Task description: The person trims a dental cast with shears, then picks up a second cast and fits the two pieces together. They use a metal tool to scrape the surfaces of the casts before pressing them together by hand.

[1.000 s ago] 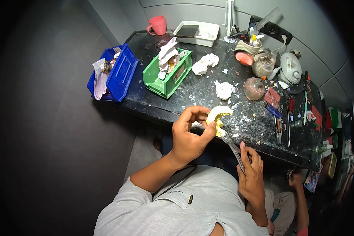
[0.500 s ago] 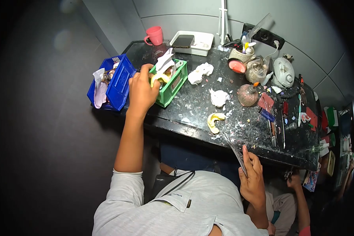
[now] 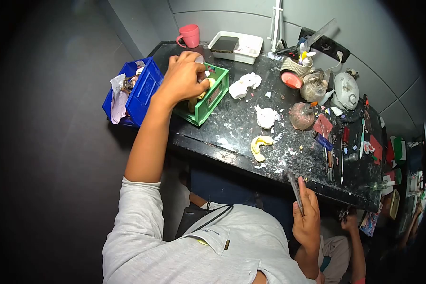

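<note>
My left hand (image 3: pixel 183 78) reaches over the green bin (image 3: pixel 214 101), fingers bent down inside it. White paper and a bit of something yellow show by the fingers, but what they grip is hidden. Low at the table's front edge, my right hand (image 3: pixel 307 218) is closed around a slim, grey metal hand tool (image 3: pixel 296 190), its tip pointing up towards the table. A yellow horseshoe-shaped piece (image 3: pixel 255 148) lies on the tabletop, left of the tool tip and apart from both hands.
Left of the green bin stands a blue bin (image 3: pixel 146 97) with papers inside. Crumpled white tissue (image 3: pixel 267 117), a glass burner (image 3: pixel 301 116) and scattered tools and scraps cover the black table (image 3: pixel 208 137). A pink mug (image 3: pixel 189 36) and white tray (image 3: pixel 245 56) stand behind. Another person's hand (image 3: pixel 349 222) is at right.
My left hand has moved from the green bin's left side to over its opening. The yellow piece and paper by it are now mostly covered. My right hand still holds the tool, tilted more upright.
</note>
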Tool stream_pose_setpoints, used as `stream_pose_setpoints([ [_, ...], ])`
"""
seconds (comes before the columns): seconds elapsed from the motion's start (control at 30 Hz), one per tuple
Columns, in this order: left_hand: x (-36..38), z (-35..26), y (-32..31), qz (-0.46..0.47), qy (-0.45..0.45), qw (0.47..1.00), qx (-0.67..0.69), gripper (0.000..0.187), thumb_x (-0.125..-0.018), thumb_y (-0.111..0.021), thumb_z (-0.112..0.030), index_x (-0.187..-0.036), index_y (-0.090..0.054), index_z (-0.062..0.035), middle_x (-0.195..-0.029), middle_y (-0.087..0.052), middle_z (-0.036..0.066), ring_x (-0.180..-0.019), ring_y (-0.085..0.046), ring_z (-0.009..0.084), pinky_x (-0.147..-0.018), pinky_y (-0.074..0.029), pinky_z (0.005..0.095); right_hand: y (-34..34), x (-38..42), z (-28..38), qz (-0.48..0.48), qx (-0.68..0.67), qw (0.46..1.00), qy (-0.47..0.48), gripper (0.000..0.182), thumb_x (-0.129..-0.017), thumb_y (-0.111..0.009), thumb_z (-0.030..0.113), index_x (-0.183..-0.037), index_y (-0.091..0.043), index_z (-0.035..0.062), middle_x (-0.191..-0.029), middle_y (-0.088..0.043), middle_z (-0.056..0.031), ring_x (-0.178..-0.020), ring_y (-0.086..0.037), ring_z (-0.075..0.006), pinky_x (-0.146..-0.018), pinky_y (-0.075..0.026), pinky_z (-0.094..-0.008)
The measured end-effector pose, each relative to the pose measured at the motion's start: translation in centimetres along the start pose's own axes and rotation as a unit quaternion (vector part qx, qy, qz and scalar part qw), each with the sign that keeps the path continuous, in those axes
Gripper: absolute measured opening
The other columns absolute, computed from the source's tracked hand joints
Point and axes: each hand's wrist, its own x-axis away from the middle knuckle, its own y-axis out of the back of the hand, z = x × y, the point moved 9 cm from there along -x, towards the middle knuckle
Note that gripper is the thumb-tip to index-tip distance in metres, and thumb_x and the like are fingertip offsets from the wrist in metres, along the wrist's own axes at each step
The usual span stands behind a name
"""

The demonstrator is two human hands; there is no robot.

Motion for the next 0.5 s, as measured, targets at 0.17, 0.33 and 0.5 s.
stream_pose_setpoints([
  [0.17, -0.9, 0.7, -2.2, 0.148, 0.064, 0.987, -0.011, 0.020, -0.076, -0.071, -0.021, -0.085, -0.075, -0.0023, -0.124, -0.064, 0.014, -0.122, -0.055, 0.0313, -0.100, -0.040, 0.0482, 0.0, -0.2, -1.0, -0.002, -0.039, 0.999, -0.036, 0.054, -0.101, -0.054, 0.010, -0.154, -0.045, 0.0092, -0.118, -0.061, -0.0172, -0.104, -0.058, -0.0303, -0.098, -0.044, -0.0383],
  [0.33, -3.7, -0.2, -4.3, 0.284, 0.079, 0.946, -0.136, 0.028, -0.081, -0.065, -0.013, -0.106, -0.075, -0.0050, -0.123, -0.063, 0.015, -0.125, -0.055, 0.0340, -0.107, -0.039, 0.0524, 0.0, 0.0, -0.2, -0.009, -0.033, 0.999, -0.005, 0.053, -0.101, -0.055, 0.011, -0.153, -0.046, 0.0091, -0.119, -0.061, -0.0174, -0.105, -0.059, -0.0304, -0.099, -0.045, -0.0384],
  [0.5, -4.2, 0.5, -7.1, 0.356, 0.106, 0.892, -0.257, 0.044, -0.084, -0.063, -0.012, -0.128, -0.069, -0.0093, -0.146, -0.049, 0.018, -0.138, -0.045, 0.0394, -0.113, -0.029, 0.0638, 0.8, 0.4, 0.0, -0.023, -0.021, 0.999, 0.015, 0.054, -0.099, -0.057, 0.009, -0.152, -0.047, 0.0093, -0.121, -0.061, -0.0171, -0.110, -0.059, -0.0318, -0.101, -0.044, -0.0396],
])
